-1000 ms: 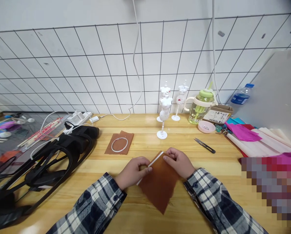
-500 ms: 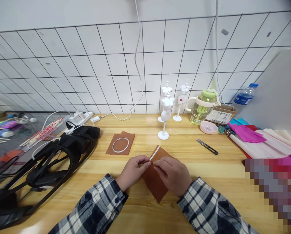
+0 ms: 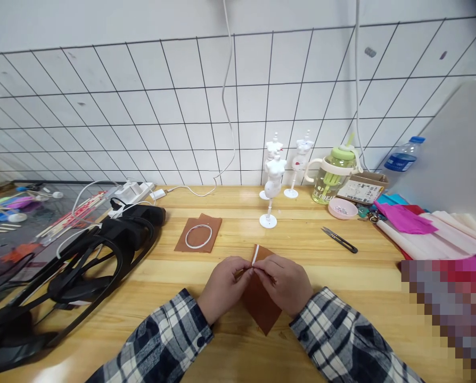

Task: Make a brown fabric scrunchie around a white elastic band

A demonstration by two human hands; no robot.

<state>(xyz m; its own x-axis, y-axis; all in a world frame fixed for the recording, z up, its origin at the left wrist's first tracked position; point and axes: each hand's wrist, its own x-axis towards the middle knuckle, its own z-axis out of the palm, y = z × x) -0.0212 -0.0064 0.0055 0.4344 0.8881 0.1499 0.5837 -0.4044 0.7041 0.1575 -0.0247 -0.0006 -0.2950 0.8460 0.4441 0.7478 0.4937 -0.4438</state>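
Head view — left hand point(image 3: 227, 283), right hand point(image 3: 288, 282), pinching cloth point(image 3: 262, 311)

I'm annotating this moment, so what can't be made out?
Head view:
Near end of the white strip: hidden by the left hand and the right hand.
Contents of the pink bowl: too small to identify.
Whatever lies under the pixelated patch: masked.

Brown cloth point(image 3: 262, 308): matt, smooth. Table point(image 3: 382, 316): wood, smooth, glossy. Front mannequin point(image 3: 275, 171): smooth, plastic-looking. Box point(image 3: 358, 191): matt cardboard. Right sleeve point(image 3: 337, 330): matt, soft cloth.
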